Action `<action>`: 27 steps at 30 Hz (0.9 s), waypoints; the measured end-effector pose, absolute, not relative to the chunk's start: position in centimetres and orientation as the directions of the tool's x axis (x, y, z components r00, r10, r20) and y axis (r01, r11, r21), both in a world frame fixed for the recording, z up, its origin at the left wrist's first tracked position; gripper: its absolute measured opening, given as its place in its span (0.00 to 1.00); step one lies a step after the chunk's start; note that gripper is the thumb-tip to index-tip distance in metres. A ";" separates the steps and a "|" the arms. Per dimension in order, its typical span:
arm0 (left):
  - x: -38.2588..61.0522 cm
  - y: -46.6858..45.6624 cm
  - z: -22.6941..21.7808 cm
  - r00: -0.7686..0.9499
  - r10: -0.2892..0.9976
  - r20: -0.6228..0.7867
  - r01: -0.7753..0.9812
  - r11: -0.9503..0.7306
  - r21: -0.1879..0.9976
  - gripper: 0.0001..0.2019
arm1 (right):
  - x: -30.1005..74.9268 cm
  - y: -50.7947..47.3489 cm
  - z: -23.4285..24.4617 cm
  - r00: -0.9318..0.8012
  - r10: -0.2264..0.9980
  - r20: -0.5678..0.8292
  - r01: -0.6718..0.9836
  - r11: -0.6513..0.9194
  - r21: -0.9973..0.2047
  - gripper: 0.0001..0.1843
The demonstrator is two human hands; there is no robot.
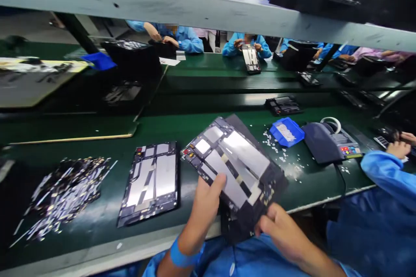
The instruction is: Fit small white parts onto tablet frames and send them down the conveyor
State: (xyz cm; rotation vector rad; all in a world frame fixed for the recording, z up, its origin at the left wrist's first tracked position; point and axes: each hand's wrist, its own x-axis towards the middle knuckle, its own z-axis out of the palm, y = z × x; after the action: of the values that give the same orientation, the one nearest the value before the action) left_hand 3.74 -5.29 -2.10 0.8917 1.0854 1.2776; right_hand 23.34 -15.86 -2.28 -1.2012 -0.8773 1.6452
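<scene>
An opened tablet (224,160), its silvery batteries and circuit boards exposed, is held tilted over the bench's front edge. My left hand (209,194) grips its near left edge, thumb on top and fingers underneath. At the lower right corner my right hand (276,225) is closed, fingertips against the edge; whether it also pinches a small part is hidden. Dark, flat material (238,123) shows behind and below the tablet. Left of my hands, a second opened tablet (152,181) lies flat on the green bench.
A pile of thin strip parts (71,194) lies at the left. Farther right are a blue tray (287,132) of small white pieces, scattered white bits, and a dark tape dispenser (325,140). A shelf beam (195,4) crosses overhead. A co-worker's sleeve (390,173) is close on the right.
</scene>
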 end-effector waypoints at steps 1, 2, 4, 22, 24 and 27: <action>3.8 -5.7 -2.1 0.029 0.989 -0.143 -0.238 0.145 0.960 0.31 | 24.7 -17.7 -3.1 -0.102 0.934 -0.343 -0.250 -0.357 -0.900 0.34; 3.7 -5.9 -2.1 0.079 0.984 -0.162 -0.197 0.175 0.965 0.30 | 26.1 -19.0 -3.6 -0.063 0.935 -0.348 -0.249 -0.353 -0.902 0.37; 3.5 -5.8 -2.2 0.149 0.970 -0.191 -0.103 0.207 0.973 0.28 | 29.1 -20.4 -4.2 0.026 0.935 -0.355 -0.175 -0.345 -0.922 0.41; 3.3 -7.8 -7.3 0.164 0.969 -0.187 0.158 0.161 0.974 0.32 | 28.3 -15.3 -8.1 -0.103 0.970 -0.222 0.019 -0.221 -0.975 0.48; 2.6 -6.9 -6.7 0.113 0.988 -0.103 0.228 0.075 0.971 0.34 | 28.9 -15.3 -8.2 -0.076 0.967 -0.242 -0.003 -0.243 -0.970 0.46; 1.7 -3.5 -4.5 0.038 0.986 0.165 0.530 -0.160 0.833 0.27 | 29.9 -13.6 -7.7 -0.001 0.976 -0.220 -0.011 -0.220 -0.975 0.43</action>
State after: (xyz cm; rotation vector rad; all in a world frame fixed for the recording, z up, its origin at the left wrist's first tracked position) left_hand 1.74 -3.48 -4.49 1.7477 1.5342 1.0241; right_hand 29.89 -13.63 -7.70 -1.3623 -1.0878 1.3754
